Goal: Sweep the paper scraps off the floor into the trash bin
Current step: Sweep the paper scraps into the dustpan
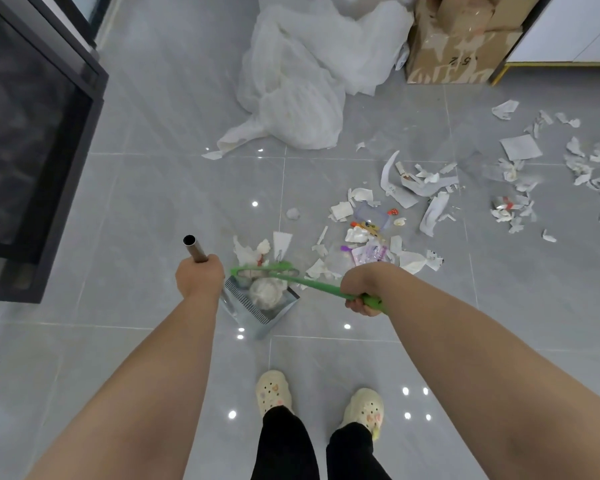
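My left hand [199, 277] grips the metal handle tube [194, 249] of a grey dustpan [257, 315] that rests on the floor in front of my feet. A crumpled wad of paper [266, 292] lies in the pan. My right hand [360, 293] holds the green broom handle [312, 284], whose green head [264, 270] sits at the pan's mouth against white scraps. Torn paper scraps [413, 188] and coloured wrappers [371, 252] are strewn across the grey tiles ahead and to the right. No trash bin is in view.
A heap of white plastic sheeting [302, 84] lies ahead. A torn cardboard box [458, 46] stands at the back right beside a white cabinet [575, 32]. A black-framed piece of furniture [32, 140] fills the left side. My two feet in cream clogs [274, 391] stand below the pan.
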Motion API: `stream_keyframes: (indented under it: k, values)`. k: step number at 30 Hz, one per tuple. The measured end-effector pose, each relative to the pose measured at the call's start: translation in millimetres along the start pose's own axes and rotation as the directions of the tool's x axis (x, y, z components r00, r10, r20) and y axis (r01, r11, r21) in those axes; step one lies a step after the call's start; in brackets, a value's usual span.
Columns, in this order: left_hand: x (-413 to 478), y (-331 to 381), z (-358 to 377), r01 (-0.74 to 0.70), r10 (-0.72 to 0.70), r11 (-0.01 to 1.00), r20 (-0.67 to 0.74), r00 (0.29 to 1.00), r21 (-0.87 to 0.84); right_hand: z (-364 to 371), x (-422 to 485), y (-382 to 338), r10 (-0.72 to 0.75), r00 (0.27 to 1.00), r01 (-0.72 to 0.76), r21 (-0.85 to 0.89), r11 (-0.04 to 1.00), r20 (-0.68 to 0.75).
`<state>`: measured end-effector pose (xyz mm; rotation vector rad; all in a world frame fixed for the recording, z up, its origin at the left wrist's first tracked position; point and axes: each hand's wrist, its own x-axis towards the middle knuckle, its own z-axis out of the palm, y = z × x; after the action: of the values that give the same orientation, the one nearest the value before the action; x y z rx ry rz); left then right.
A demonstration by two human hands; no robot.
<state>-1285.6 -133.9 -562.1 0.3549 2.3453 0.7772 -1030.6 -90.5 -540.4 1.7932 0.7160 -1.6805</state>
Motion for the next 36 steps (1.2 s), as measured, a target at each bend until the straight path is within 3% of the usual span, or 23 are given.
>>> stream_keyframes:
  k: [4, 10, 17, 19, 24, 30, 36]
  values:
    - [-2, 2, 3, -0.019, 0.019, 0.999, -0.004, 1.0, 0.035, -9, -21, 7, -0.054, 0.998, 0.053, -0.099, 0.994, -0.015]
    - [-7, 5, -9, -0.008, 0.01, 0.994, -0.019, 1.0, 0.108, -34, -48, 17, -0.149, 0.972, 0.143, -0.046, 0.989, -0.184]
    - [3, -2, -12, -0.024, 0.023, 0.974, 0.004, 1.0, 0.225, -41, -32, -24, -0.193, 0.935, 0.217, 0.049, 0.975, -0.297]
    - [8, -6, -10, -0.035, 0.034, 0.973, 0.011, 0.999, 0.228, -28, -17, -37, -0.206, 0.942, 0.226, 0.049, 0.973, -0.264]
    - [19, -7, -7, -0.06, 0.048, 0.971, 0.059, 0.997, 0.233, 15, 16, -44, -0.233, 0.954, 0.2, -0.181, 0.963, -0.188]
    - [37, -4, -12, -0.056, 0.036, 0.975, 0.099, 0.994, 0.215, 41, 31, -14, -0.044, 0.999, 0.044, 0.011, 0.999, 0.002]
    - [33, 7, -4, -0.041, 0.016, 0.984, 0.145, 0.989, 0.171, -1, 7, -1, 0.005, 0.988, -0.013, 0.047, 0.999, 0.156]
